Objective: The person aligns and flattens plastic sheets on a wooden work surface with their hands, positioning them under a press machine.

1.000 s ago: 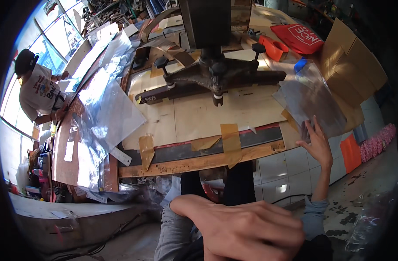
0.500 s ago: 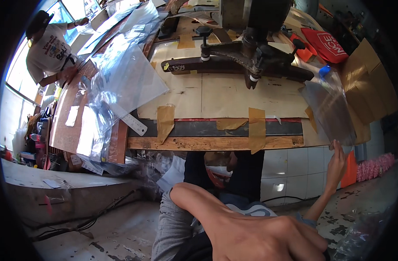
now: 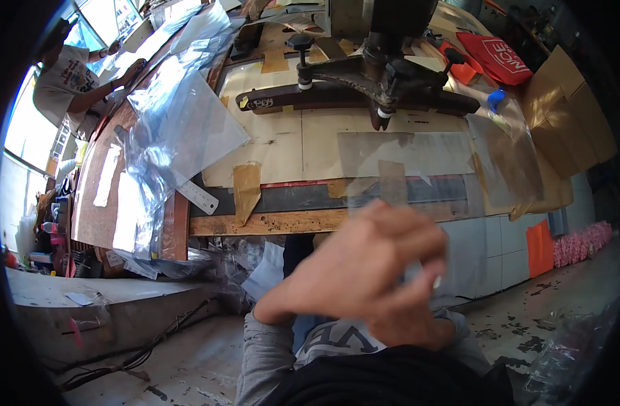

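Observation:
A clear plastic sheet (image 3: 452, 254) hangs over the table's front edge, its far part lying across the taped board. Both of my hands are together at its near side, in front of my chest. My left hand (image 3: 364, 260), blurred by motion, has its fingers curled and closed at the sheet. Partly behind and below it, my right hand (image 3: 418, 328) is also closed at the sheet's near edge; most of its fingers are hidden. More clear plastic (image 3: 510, 155) lies at the table's right end. Above the board stands a dark metal press head with a long curved bar (image 3: 364, 101).
Loose clear film (image 3: 195, 122) and a steel ruler (image 3: 200, 197) lie on the left. A red bag (image 3: 493, 57), a blue object (image 3: 496, 100) and a cardboard box (image 3: 560, 111) are at right. Another person (image 3: 66, 84) works at far left. Cables (image 3: 141, 348) run along the floor.
My right hand has come from the table's right end to the middle. A clear sheet now spans the board's front edge. My left hand has risen to meet the right; the view shifted slightly.

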### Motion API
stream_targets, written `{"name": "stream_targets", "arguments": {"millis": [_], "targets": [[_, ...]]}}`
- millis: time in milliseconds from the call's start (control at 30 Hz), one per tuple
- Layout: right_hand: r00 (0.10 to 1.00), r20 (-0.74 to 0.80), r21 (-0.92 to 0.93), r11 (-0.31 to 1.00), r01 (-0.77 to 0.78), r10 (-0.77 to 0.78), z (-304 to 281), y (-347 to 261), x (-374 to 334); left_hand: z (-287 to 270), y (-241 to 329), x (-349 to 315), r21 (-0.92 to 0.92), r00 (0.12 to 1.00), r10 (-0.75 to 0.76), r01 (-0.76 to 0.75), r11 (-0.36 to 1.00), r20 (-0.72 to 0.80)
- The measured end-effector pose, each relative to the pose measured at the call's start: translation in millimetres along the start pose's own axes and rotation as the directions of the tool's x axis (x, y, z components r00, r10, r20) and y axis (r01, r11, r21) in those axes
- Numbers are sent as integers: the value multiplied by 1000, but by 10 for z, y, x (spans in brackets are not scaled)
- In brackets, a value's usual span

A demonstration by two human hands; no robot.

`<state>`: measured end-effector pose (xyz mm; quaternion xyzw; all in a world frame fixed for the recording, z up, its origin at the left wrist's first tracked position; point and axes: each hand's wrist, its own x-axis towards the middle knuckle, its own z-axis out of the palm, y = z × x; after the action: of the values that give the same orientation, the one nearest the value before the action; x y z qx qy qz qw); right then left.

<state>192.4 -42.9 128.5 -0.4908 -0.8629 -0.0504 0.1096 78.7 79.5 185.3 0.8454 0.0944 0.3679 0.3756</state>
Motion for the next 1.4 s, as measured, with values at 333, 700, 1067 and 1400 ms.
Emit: {"name": "stream_targets", "arguments": {"millis": [333, 700, 1067, 1400], "targets": [[989, -18, 534, 835, 136, -150, 127, 470, 447, 29, -1475, -501, 755, 918, -301, 387, 529, -259], [912, -342, 99, 974, -202, 224, 849, 1754, 814, 92, -1369, -338, 815, 928, -279, 354, 458, -246], [915, -394, -21, 995, -101, 85, 874, 1815, 762, 3, -1218, -349, 861, 892, -258, 435, 265, -372], [737, 194, 628, 495, -601, 648, 331, 2140, 388, -146, -1182, -534, 117, 687, -595, 690, 715, -418]]}}
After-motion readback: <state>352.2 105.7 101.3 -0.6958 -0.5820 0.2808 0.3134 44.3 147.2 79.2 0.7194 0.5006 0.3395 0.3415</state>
